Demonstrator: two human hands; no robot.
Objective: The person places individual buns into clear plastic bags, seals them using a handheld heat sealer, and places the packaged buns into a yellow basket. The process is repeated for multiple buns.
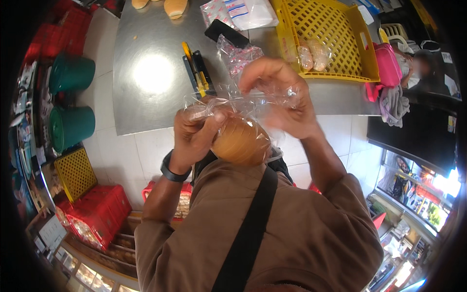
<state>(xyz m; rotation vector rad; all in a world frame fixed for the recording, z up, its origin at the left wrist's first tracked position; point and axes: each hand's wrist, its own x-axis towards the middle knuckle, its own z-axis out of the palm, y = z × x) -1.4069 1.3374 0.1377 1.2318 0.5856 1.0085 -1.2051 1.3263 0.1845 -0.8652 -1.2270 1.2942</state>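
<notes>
Left fingers point(214, 125) clamp a clear plastic bag point(245, 106) around rounded golden-brown bread point(241, 142); whether right fingers point(266, 71) grip, I cannot tell.

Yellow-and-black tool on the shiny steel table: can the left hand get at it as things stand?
Probably not without letting go: the left hand is pinching the clear plastic bag around golden-brown bread. The tool lies close ahead, mostly uncovered.

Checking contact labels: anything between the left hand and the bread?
Yes: the clear plastic bag. Its film lies over the bread, and the left hand grips the film at the bread's upper left. I see nothing else between them.
</notes>
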